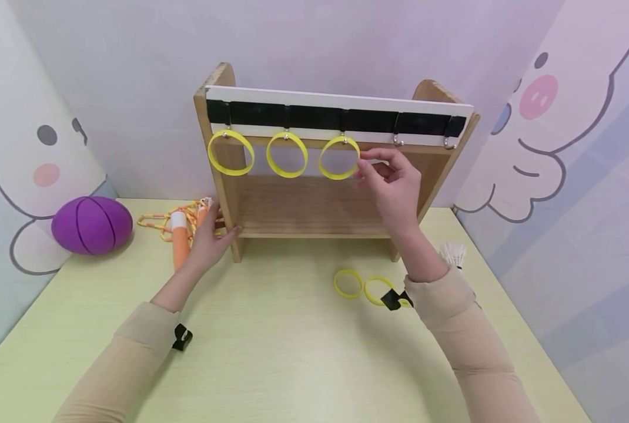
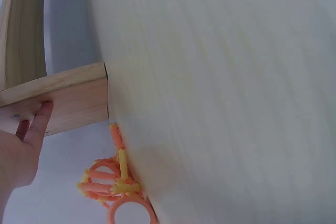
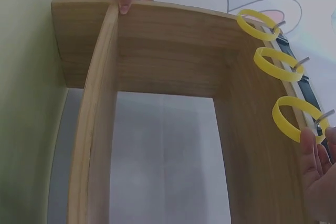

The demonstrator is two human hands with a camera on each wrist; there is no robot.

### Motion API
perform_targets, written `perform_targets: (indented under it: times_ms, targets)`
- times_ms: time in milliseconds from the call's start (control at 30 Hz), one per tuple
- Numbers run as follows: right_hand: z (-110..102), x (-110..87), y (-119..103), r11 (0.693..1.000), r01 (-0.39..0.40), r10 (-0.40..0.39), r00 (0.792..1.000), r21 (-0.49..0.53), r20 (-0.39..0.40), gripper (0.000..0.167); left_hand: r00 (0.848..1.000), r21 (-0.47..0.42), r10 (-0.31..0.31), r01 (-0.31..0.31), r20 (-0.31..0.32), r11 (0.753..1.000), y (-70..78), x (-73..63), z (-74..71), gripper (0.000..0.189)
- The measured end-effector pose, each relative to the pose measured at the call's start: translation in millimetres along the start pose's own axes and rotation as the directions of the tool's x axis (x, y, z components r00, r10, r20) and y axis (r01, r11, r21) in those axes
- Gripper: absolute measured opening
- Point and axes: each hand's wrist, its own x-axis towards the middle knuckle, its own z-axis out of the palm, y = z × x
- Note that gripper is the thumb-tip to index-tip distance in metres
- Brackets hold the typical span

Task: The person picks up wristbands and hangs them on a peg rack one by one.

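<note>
My right hand pinches the right edge of a yellow ring, which hangs on the third hook from the left. Two more yellow rings, the first and the second, hang on the hooks to its left. The hooks sit along a black-taped white board on top of a wooden shelf. Low on the shelf's left side, my left hand holds the side panel. Its thumb lies over the front edge, while the left wrist view shows fingers against the outer face.
Yellow rings lie on the table before the shelf, one partly hidden by the right sleeve. Right of them is a shuttlecock. An orange-handled jump rope lies beside my left hand, and a purple ball sits farther left.
</note>
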Motion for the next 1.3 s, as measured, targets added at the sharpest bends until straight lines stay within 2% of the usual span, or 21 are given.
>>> perform_targets:
  times_ms: [200,400,567,733,967,1133,1200,1300]
  targets:
    - [-8,-8.6,-9,0.997,0.045,-0.043,0.998,-0.067,0.039,0.016,1.0,0.0,0.009,-0.009,-0.007,1.0,-2.3,0.6,0.6,0.077]
    - [-13,-18.7,-21,0.994,0.079,-0.069,0.99,-0.079,0.124,0.016,1.0,0.004,0.0,0.0,-0.004,1.0,-2.2,0.6,0.0,0.077]
    - [-23,-25.4,-17,0.986,0.093,-0.067,0.981,-0.138,0.18,0.019,1.0,0.003,0.005,-0.005,-0.004,1.0,-1.1,-0.3,-0.8,0.077]
    - [-37,-33.1,-2,0.969,0.108,-0.052,0.968,-0.223,0.244,0.023,1.0,0.007,0.008,-0.008,-0.005,1.0,-0.5,-0.7,-1.1,0.077]
    - [-59,-41.2,20,0.92,0.182,-0.04,0.924,-0.347,0.38,0.027,1.0,0.006,0.008,-0.008,-0.003,1.0,-1.9,0.0,-0.6,0.077]
    - [-62,-50.9,16,0.889,0.227,-0.02,0.887,-0.398,0.461,0.027,1.0,0.006,0.005,-0.005,0.001,1.0,-2.3,0.4,-0.2,0.077]
    - [-64,-56.2,22,0.88,0.25,-0.023,0.871,-0.404,0.49,0.028,1.0,0.008,0.002,-0.002,0.004,1.0,-1.6,0.4,0.0,0.078]
    - [-74,-64.8,44,0.872,0.271,-0.017,0.849,-0.407,0.528,0.029,1.0,0.002,-0.002,0.002,0.01,1.0,-1.0,0.9,0.6,0.079]
